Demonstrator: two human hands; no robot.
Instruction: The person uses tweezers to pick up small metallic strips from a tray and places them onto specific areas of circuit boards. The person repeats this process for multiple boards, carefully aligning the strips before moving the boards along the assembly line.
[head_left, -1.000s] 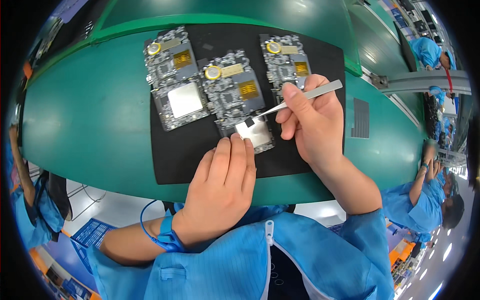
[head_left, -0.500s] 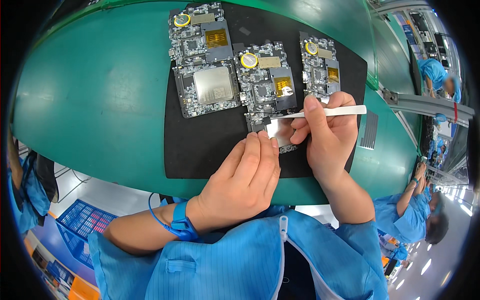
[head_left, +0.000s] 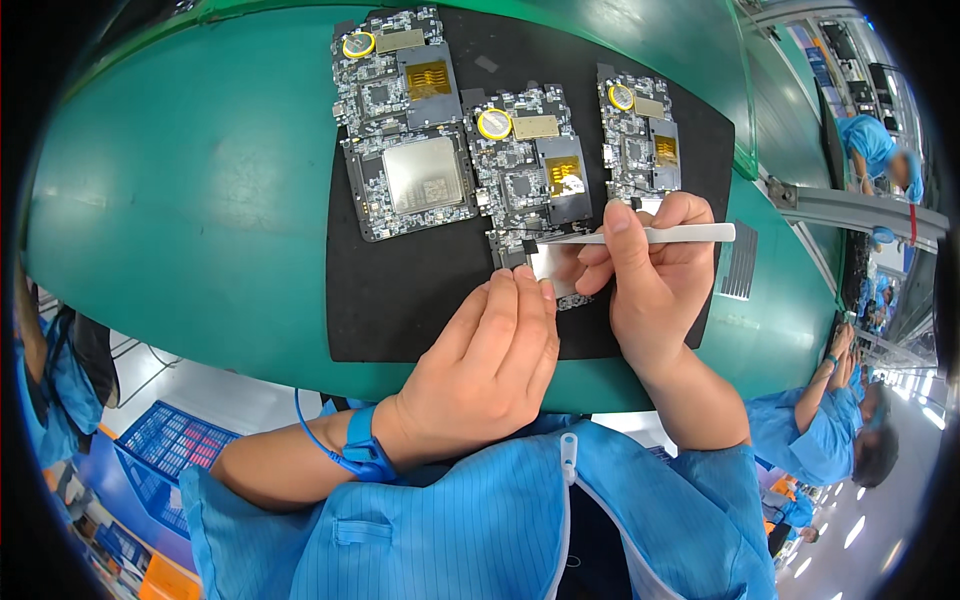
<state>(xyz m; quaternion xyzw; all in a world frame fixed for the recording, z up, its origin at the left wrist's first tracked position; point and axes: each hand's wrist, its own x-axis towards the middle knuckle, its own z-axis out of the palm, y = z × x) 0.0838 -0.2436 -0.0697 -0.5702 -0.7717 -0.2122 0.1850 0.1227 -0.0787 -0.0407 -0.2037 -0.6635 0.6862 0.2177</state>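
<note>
My left hand (head_left: 487, 350) has its fingers drawn together, fingertips pressing the lower edge of the middle circuit board (head_left: 522, 187). Pinched between thumb and fingers of my right hand (head_left: 655, 270) are pale tweezers (head_left: 690, 234), held nearly level. Their tip points left, beside a small black tab (head_left: 530, 246) at the upper edge of the board's silver metal plate (head_left: 556, 262). Whether the tip touches the tab I cannot tell. My hands partly cover the plate. A round yellow-rimmed coin cell (head_left: 494, 124) sits on the same board's upper part.
A second circuit board (head_left: 378, 95) with a large silver plate (head_left: 425, 175) lies left, and a third board (head_left: 633, 150) right, partly behind my right hand. All rest on a black mat (head_left: 390, 310) on the green table (head_left: 190, 180). A grey striped strip (head_left: 738, 262) lies right of the mat.
The tweezers' tip has come slightly down and left near the black tab. The boards appear shifted slightly left in view. Both hands keep nearly the same pose.
</note>
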